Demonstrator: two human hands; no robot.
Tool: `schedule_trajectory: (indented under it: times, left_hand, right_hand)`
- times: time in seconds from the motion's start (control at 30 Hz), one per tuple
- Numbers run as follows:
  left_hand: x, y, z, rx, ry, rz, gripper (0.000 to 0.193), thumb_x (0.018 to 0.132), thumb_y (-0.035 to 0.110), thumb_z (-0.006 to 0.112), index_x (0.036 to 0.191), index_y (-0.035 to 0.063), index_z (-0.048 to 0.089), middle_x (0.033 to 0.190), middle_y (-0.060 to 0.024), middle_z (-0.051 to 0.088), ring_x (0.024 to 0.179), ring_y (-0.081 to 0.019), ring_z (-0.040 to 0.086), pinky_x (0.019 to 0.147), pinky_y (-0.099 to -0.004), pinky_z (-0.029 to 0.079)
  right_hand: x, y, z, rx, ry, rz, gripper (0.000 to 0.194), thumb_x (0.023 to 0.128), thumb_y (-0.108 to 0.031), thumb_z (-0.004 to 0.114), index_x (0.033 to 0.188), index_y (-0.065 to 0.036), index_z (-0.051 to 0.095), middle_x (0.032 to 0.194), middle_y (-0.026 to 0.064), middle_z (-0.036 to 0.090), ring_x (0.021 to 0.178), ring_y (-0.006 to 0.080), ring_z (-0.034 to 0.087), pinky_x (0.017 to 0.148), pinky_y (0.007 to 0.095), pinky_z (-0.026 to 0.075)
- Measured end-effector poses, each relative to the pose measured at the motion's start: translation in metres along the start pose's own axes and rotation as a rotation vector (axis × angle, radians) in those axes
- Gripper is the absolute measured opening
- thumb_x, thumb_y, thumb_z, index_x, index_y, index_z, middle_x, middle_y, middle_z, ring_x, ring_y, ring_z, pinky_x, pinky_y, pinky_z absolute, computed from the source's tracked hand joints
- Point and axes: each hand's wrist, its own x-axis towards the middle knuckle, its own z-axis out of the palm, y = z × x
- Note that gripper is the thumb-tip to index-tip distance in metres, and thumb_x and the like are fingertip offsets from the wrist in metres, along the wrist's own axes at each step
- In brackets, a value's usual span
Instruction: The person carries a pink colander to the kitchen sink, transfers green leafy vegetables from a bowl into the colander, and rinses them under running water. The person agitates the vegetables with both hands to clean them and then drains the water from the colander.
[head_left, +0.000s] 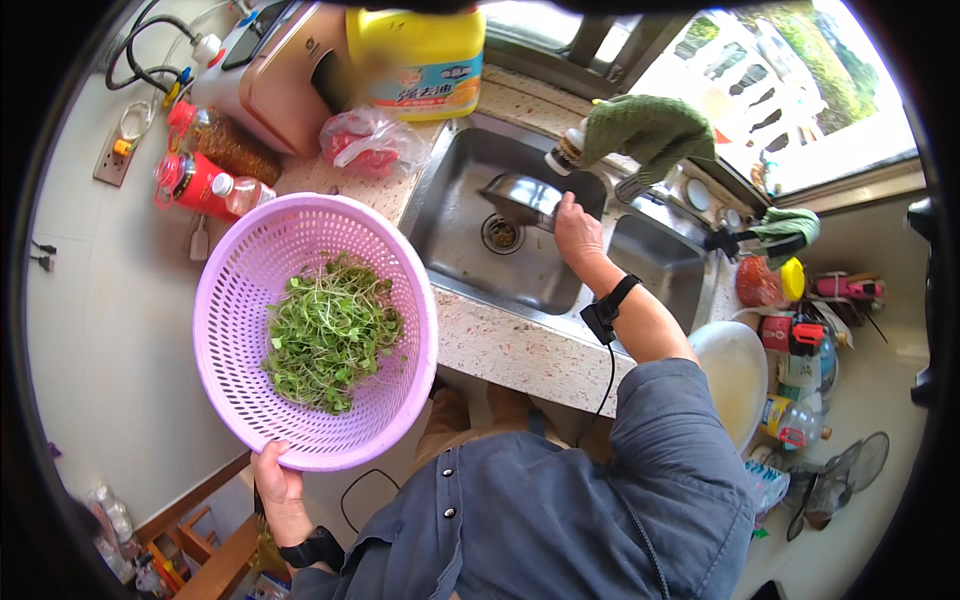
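My left hand (277, 484) grips the near rim of a purple plastic colander (397, 435), which is at the left over the counter's edge. A heap of green sprouts (330, 337) lies inside it. Over the large basin of a stainless steel sink (457, 217), my right hand (579, 229) holds a metal bowl (529, 193) by its rim. The bowl is tilted, and its inside is mostly hidden. Just below it is the drain strainer (502, 233) with scraps in it. A green cloth (652, 135) hangs over the faucet (637, 187) behind the sink.
A yellow detergent jug (416, 60), a plastic bag with red contents (371, 146) and several bottles (199, 180) stand on the speckled counter (502, 337) at the left. A pale round basin (731, 382) and a jar with a yellow lid (769, 280) are at the right.
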Motion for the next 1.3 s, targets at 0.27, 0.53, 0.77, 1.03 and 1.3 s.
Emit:
schedule_trajectory:
  times: [0.27, 0.53, 0.77, 1.03, 1.3]
  left_hand:
    - [0.018, 0.007, 0.003, 0.009, -0.106, -0.002, 0.060, 0.069, 0.000, 0.055, 0.128, -0.0090, 0.047, 0.120, -0.0153, 0.058, 0.110, -0.0305, 0.057, 0.098, -0.0419, 0.046]
    - [-0.002, 0.005, 0.020, 0.026, -0.056, 0.000, 0.059, 0.069, 0.000, 0.053, 0.127, -0.0089, 0.047, 0.119, -0.0157, 0.058, 0.110, -0.0307, 0.057, 0.097, -0.0422, 0.047]
    - [-0.016, -0.007, 0.040, 0.061, -0.004, -0.001, 0.057, 0.071, 0.000, 0.053, 0.127, -0.0091, 0.047, 0.119, -0.0146, 0.058, 0.110, -0.0297, 0.056, 0.098, -0.0409, 0.045]
    - [-0.025, -0.006, 0.053, 0.048, 0.015, 0.006, 0.061, 0.070, 0.000, 0.052, 0.130, -0.0092, 0.045, 0.122, -0.0156, 0.056, 0.114, -0.0313, 0.055, 0.101, -0.0422, 0.044]
    - [-0.019, 0.000, 0.031, 0.016, -0.004, 0.010, 0.058, 0.070, 0.000, 0.053, 0.128, -0.0089, 0.047, 0.120, -0.0155, 0.058, 0.111, -0.0310, 0.057, 0.099, -0.0421, 0.046]
  right_hand:
    - [-0.013, 0.035, -0.072, 0.114, -0.045, 0.093, 0.029, 0.088, -0.021, 0.053, 0.108, -0.001, 0.062, 0.100, 0.0203, 0.061, 0.089, 0.0371, 0.065, 0.077, 0.0458, 0.054]
    - [0.015, 0.152, -0.108, -0.180, -0.460, -0.057, 0.046, 0.081, -0.039, 0.063, 0.107, -0.002, 0.071, 0.145, 0.0149, 0.042, 0.138, 0.0354, 0.030, 0.111, 0.0488, 0.029]
    - [0.052, 0.199, -0.112, -0.317, -0.593, -0.066, 0.062, 0.080, -0.040, 0.064, 0.127, 0.001, 0.059, 0.153, 0.0163, 0.032, 0.146, 0.0332, 0.017, 0.117, 0.0503, 0.017]
    - [0.039, 0.197, -0.115, -0.113, -0.626, 0.096, 0.045, 0.077, -0.029, 0.061, 0.107, 0.004, 0.066, 0.115, 0.0275, 0.063, 0.117, 0.0382, 0.057, 0.093, 0.0425, 0.050]
    - [-0.019, 0.098, -0.073, 1.053, -0.764, 0.635, 0.016, 0.080, -0.006, 0.059, 0.077, 0.009, 0.065, 0.070, 0.0148, 0.067, 0.058, 0.0279, 0.069, 0.045, 0.0399, 0.056]
